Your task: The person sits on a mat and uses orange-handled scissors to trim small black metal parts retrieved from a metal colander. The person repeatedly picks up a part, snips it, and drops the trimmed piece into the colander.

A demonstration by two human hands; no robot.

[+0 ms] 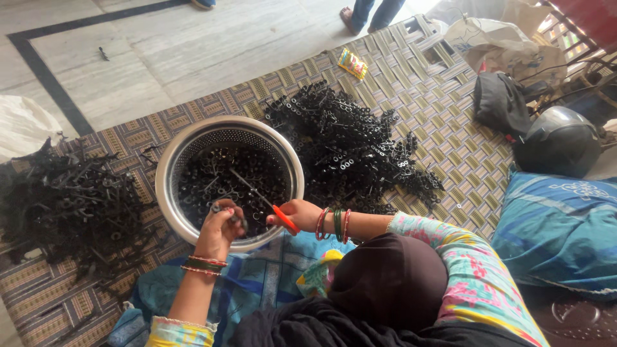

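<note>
Steel colander [168, 168] holds our trimmed black bits. Our left hand [222, 228] pinches, we think, one small plastic piece [232, 217] over its rim; our right hand [301, 212] grips orange-handled scissors [270, 204]. Large uncut piles [350, 144] remain.

The bowl [168, 168] stands on the mat [411, 83], which lies on the floor [128, 51], and it holds many small parts [212, 177]. The scissors [270, 204] reach over the bowl's inside. To the left of the bowl lies one heap of parts [64, 199]; to the right and behind it lies a second heap [347, 144]. A small packet [352, 63] lies behind that second heap. Far right, a helmet [558, 140] sits behind a cushion [559, 231], and a bag [500, 103] lies just beside the helmet.
</note>
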